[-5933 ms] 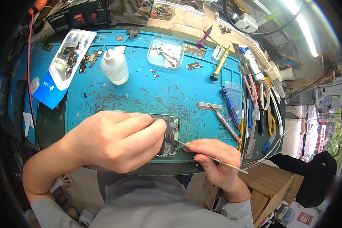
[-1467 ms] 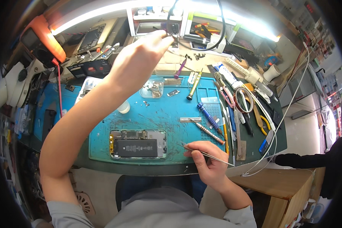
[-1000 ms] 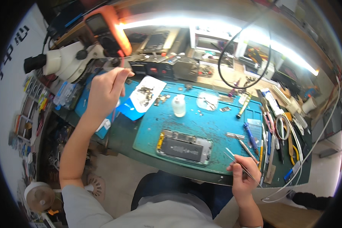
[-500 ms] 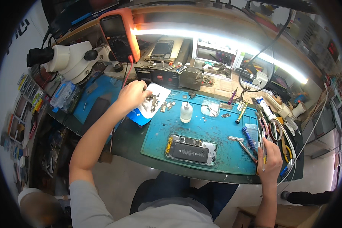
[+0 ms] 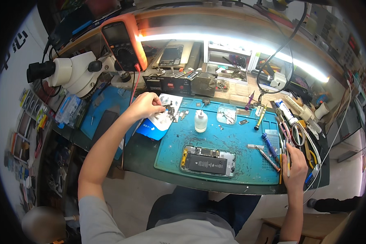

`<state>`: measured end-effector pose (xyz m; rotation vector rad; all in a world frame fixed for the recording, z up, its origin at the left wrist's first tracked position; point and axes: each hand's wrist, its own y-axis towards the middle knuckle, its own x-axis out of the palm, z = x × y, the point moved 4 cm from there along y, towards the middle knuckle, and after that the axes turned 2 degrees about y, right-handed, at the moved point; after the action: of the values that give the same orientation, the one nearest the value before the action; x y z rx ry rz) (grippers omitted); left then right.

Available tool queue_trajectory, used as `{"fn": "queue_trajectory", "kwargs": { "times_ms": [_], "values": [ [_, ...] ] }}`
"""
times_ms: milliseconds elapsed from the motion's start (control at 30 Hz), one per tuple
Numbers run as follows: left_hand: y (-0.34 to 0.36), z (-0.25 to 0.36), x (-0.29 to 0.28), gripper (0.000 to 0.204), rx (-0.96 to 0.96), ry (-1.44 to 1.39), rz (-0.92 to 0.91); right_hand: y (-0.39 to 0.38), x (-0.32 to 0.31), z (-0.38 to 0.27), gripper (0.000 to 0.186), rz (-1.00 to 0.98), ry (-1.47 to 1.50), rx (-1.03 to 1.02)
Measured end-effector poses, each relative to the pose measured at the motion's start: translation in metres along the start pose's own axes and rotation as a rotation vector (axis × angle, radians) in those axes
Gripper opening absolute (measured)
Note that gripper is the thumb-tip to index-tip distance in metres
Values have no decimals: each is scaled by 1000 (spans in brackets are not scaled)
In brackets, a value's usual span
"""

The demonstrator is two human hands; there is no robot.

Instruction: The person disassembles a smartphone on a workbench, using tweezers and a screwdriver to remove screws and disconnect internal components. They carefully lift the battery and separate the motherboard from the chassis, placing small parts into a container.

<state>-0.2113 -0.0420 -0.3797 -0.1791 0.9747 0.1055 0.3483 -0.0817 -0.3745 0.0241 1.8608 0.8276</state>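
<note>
My left hand (image 5: 147,104) is closed in a pinch over a white-and-blue sheet (image 5: 155,129) at the back left of the mat. By its fingertips is a small dark part (image 5: 170,111), among other small pieces on the sheet. My right hand (image 5: 297,167) is closed round slim tweezers (image 5: 288,160) at the mat's right edge. Between the hands lies an opened phone (image 5: 209,161), its black battery and circuit board showing. Behind it a clear squeeze bottle (image 5: 200,122) stands upright.
The blue mat (image 5: 171,158) also bears a clear dish (image 5: 227,114) of small parts, a blue screwdriver (image 5: 269,144) and a red-tipped pen-like tool (image 5: 270,160). Pliers and cables crowd the right. An orange multimeter (image 5: 124,42) and a microscope (image 5: 71,73) stand at the back left.
The whole view has shifted slightly. My left hand has lowered a little over the sheet, its fingertips now at the dark part. My right hand keeps hold of the tweezers.
</note>
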Motion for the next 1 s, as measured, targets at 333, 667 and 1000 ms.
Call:
{"fn": "queue_trajectory", "kwargs": {
  "times_ms": [333, 667, 1000],
  "values": [
    [-40, 25, -32, 18, 1, -365, 11, 2, 12, -3, 39, -67, -138, -80],
    [-157, 131, 13, 13, 16, -529, -563, 20, -3, -73, 33, -329, 783, 158],
    [-131, 191, 61, 33, 388, -462, -310, 50, 23, -108, 22, -449, 1101, 316]
  ]
}}
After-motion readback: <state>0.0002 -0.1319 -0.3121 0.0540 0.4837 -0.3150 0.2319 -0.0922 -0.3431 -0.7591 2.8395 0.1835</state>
